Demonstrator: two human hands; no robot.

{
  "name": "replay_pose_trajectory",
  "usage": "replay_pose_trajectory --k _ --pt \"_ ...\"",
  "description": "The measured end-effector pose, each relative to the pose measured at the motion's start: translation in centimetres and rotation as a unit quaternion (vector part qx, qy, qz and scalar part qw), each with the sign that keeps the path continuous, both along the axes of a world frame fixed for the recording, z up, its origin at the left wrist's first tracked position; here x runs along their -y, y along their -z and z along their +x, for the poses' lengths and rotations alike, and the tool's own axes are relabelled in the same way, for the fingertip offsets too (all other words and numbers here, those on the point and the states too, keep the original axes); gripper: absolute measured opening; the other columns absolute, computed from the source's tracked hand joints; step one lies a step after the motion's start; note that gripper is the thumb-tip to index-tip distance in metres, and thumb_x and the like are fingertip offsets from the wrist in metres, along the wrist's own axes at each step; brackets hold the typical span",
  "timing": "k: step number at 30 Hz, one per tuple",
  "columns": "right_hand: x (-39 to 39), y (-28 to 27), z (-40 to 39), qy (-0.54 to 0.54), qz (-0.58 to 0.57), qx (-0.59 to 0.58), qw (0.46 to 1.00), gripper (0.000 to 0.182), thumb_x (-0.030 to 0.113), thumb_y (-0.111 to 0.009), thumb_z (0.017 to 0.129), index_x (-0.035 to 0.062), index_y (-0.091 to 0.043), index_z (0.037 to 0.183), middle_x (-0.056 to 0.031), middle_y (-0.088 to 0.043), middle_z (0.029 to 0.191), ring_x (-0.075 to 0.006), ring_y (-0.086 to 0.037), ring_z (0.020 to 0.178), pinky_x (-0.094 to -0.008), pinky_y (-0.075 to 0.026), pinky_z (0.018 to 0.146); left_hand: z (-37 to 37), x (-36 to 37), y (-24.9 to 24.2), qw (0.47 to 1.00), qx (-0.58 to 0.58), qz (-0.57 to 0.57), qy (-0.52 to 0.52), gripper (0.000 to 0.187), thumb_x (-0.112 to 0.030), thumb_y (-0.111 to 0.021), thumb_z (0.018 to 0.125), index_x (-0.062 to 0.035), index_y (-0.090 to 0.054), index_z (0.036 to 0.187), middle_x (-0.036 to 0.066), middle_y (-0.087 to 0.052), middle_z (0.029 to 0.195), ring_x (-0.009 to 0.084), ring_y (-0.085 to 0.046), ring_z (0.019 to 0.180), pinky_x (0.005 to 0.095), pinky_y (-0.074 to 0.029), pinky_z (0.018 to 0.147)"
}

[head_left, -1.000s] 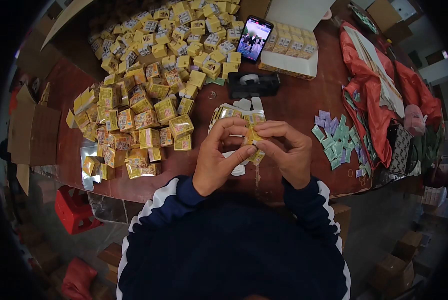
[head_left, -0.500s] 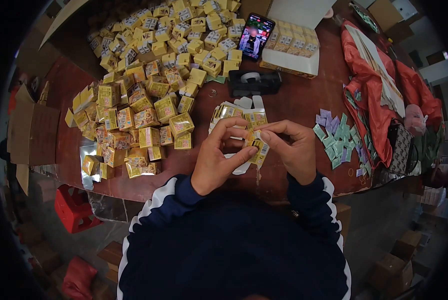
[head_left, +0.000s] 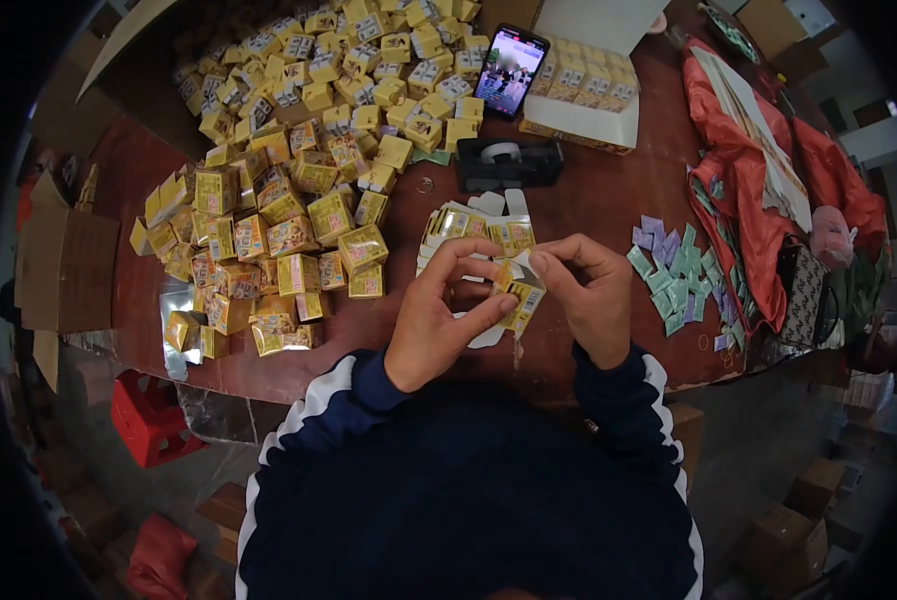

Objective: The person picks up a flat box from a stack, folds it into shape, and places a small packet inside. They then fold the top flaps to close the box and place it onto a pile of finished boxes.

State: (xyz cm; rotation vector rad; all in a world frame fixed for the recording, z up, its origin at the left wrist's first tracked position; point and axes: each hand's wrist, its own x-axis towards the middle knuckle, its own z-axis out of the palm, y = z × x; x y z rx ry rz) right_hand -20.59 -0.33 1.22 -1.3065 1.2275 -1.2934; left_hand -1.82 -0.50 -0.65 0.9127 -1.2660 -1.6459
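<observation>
I have both hands raised over the near edge of the counter (head_left: pixel 608 200). My left hand (head_left: pixel 433 320) and right hand (head_left: pixel 593 300) pinch a small yellow carton blank (head_left: pixel 518 290) between them, fingers narrow on its flaps, probably so it can be squared up. A stack of flat blanks (head_left: pixel 468 225) lies just beyond. Folded yellow boxes (head_left: pixel 288 240) crowd the left side, and a tape dispenser (head_left: pixel 508 163) and a phone (head_left: pixel 510 72) sit toward the far edge. Bare wood shows right of my hands.
</observation>
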Motion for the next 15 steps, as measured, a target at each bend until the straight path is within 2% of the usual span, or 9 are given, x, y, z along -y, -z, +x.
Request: replay_pose_trajectory --k 3,10,13,15 --pt "-0.2 0.0 0.3 -0.020 -0.008 0.008 1.000 0.010 0.005 -0.068 0.093 -0.0047 -0.071 0.094 -0.0056 -0.070 0.082 -0.0068 -0.063 0.067 -0.0209 -0.050 0.055 -0.1 0.2 0.4 0.999 -0.016 -0.019 -0.020 0.052 -0.002 -0.075 0.085 -0.0056 -0.050 0.130 0.007 -0.062 0.104 0.0131 -0.064 0.095 0.0269 -0.055 0.085" --pt "-0.6 -0.6 0.0 -0.026 0.032 0.030 0.999 0.008 0.000 -0.068 0.091 -0.0061 -0.071 0.095 -0.0107 -0.071 0.093 -0.0081 -0.063 0.064 -0.0213 -0.049 0.052 0.0 0.0 -0.1 0.998 -0.051 0.029 0.000 0.048 -0.002 -0.073 0.088 -0.0057 -0.049 0.129 0.007 -0.062 0.106 0.0120 -0.064 0.096 0.0246 -0.054 0.082" --pt "-0.2 0.0 -0.7 -0.064 -0.018 -0.005 0.998 0.009 -0.001 -0.069 0.089 -0.0040 -0.072 0.097 -0.0122 -0.072 0.097 -0.0115 -0.067 0.073 -0.0234 -0.053 0.059 0.1 0.0 -0.2 0.998 -0.054 0.019 -0.004 0.047 -0.003 -0.073 0.089 -0.0057 -0.050 0.129 0.007 -0.062 0.106 0.0118 -0.063 0.097 0.0244 -0.054 0.083" --pt "0.3 0.0 -1.1 -0.096 -0.173 -0.099 0.975 0.011 0.000 -0.071 0.086 -0.0012 -0.073 0.097 -0.0125 -0.072 0.101 -0.0175 -0.070 0.085 -0.0277 -0.056 0.071 0.0 0.0 -0.3 0.998 -0.058 0.005 -0.012 0.045 -0.003 -0.072 0.090 -0.0057 -0.050 0.129 0.007 -0.061 0.106 0.0117 -0.063 0.097 0.0244 -0.053 0.084"
